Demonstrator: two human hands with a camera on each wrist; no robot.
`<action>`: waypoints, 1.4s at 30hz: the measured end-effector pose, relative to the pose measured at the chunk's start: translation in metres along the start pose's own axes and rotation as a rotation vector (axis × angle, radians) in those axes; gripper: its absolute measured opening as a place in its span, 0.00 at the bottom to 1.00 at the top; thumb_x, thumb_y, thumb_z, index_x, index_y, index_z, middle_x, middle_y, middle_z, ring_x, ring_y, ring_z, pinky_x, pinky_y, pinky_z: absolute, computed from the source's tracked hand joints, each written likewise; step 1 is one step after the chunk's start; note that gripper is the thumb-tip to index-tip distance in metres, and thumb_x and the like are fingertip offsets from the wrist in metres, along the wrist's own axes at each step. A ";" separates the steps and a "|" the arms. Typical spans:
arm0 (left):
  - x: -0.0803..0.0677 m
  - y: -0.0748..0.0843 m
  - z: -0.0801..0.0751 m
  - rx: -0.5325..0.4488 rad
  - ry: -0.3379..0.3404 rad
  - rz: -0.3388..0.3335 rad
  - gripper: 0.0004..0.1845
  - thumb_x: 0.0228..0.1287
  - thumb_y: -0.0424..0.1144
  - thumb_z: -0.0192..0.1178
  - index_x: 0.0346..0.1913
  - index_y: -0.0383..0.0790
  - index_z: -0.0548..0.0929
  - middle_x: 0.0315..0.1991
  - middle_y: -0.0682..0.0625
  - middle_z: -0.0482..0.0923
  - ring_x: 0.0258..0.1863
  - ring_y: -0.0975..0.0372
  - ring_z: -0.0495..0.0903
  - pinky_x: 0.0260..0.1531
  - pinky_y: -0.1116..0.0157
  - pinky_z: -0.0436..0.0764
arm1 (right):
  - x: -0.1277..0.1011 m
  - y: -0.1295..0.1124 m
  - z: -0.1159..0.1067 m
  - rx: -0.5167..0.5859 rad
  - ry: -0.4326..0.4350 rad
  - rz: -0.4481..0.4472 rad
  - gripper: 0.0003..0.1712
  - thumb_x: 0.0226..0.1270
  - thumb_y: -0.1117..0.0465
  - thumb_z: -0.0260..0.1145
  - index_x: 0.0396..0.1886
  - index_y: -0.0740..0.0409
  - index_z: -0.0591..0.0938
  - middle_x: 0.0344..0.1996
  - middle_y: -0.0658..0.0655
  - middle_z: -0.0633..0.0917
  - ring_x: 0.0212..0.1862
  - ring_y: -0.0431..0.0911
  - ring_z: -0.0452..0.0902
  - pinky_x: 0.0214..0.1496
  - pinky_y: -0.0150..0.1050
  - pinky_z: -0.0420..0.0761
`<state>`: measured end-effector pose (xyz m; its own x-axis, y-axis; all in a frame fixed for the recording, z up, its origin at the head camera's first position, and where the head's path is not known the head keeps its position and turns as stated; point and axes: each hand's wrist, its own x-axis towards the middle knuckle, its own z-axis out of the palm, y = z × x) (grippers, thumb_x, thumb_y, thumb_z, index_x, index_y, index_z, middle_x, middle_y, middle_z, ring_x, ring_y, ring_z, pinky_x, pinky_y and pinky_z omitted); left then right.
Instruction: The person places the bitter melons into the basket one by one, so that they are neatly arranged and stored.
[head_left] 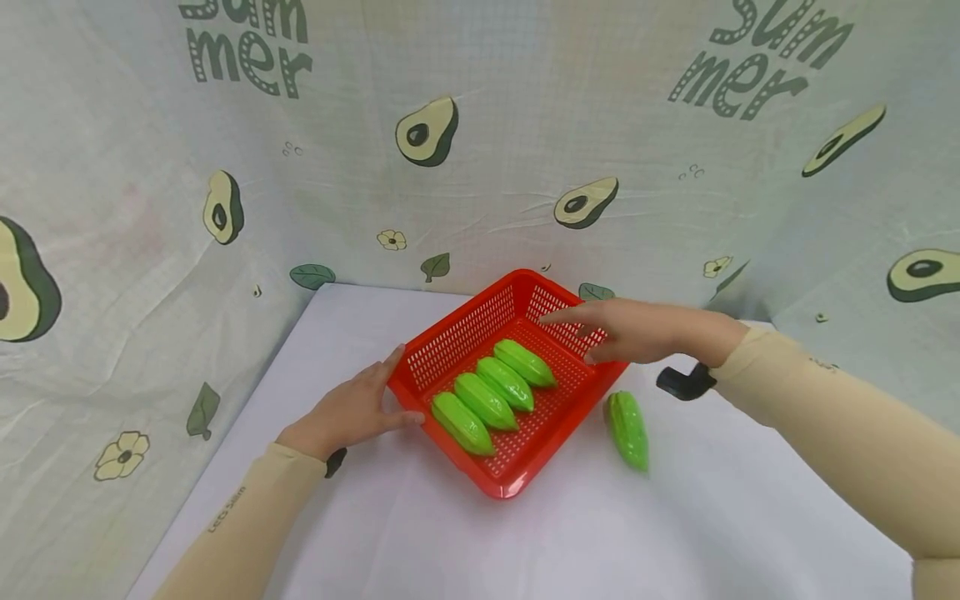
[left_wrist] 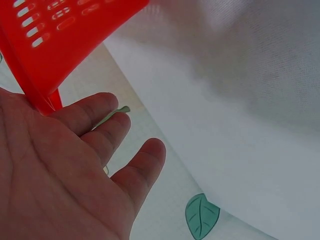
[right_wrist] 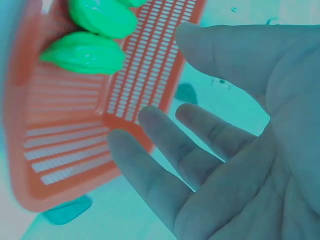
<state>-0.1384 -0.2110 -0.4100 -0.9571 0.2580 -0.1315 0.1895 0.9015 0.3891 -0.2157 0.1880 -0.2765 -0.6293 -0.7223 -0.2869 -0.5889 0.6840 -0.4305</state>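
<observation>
A red plastic basket (head_left: 504,488) with perforated walls stands cornerwise on the white-covered table. Several glossy green, ridged, pointed fruits (head_left: 486,401) lie side by side in a row inside it. My left hand (head_left: 351,414) is at the basket's left corner, fingers stretched along the rim and thumb by the near side. In the left wrist view, its fingers (left_wrist: 142,167) are spread beside the red rim. Over the right corner hovers my right hand (head_left: 633,329), fingers extended and nothing held. One more green fruit (head_left: 628,431) lies on the table outside, right of the basket.
White cloth (head_left: 360,533) covers the table. Fabric walls (head_left: 495,75) printed with avocados, leaves and lettering enclose it at the back and both sides. A black strap piece (head_left: 686,382) shows under the right wrist.
</observation>
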 end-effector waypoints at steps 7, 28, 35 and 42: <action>-0.001 0.001 0.000 0.006 0.003 -0.002 0.67 0.45 0.83 0.55 0.81 0.47 0.46 0.74 0.41 0.61 0.70 0.46 0.63 0.59 0.43 0.73 | -0.057 0.026 0.017 0.090 0.066 0.058 0.42 0.67 0.59 0.71 0.76 0.36 0.64 0.66 0.52 0.74 0.63 0.53 0.73 0.49 0.37 0.83; -0.003 0.004 -0.001 -0.011 0.002 -0.003 0.67 0.46 0.82 0.56 0.81 0.46 0.45 0.74 0.39 0.61 0.70 0.44 0.64 0.58 0.41 0.73 | -0.106 0.089 0.099 0.329 0.097 0.225 0.38 0.68 0.54 0.69 0.75 0.45 0.67 0.70 0.65 0.69 0.60 0.63 0.75 0.46 0.47 0.85; -0.003 0.003 0.000 -0.003 -0.001 -0.008 0.67 0.45 0.83 0.56 0.81 0.47 0.45 0.74 0.40 0.61 0.70 0.44 0.64 0.58 0.41 0.73 | -0.086 0.092 0.120 0.325 0.146 0.226 0.40 0.69 0.51 0.69 0.77 0.49 0.65 0.71 0.69 0.65 0.59 0.66 0.75 0.45 0.51 0.85; -0.002 0.002 0.000 -0.003 -0.002 -0.006 0.67 0.45 0.83 0.56 0.81 0.47 0.45 0.74 0.40 0.61 0.70 0.44 0.63 0.59 0.41 0.73 | -0.072 0.093 0.136 0.304 0.147 0.238 0.43 0.64 0.47 0.72 0.76 0.48 0.66 0.71 0.63 0.67 0.61 0.63 0.72 0.46 0.47 0.85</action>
<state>-0.1364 -0.2098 -0.4091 -0.9579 0.2531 -0.1353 0.1831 0.9019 0.3912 -0.1561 0.2896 -0.4117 -0.8085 -0.5103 -0.2933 -0.2555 0.7532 -0.6062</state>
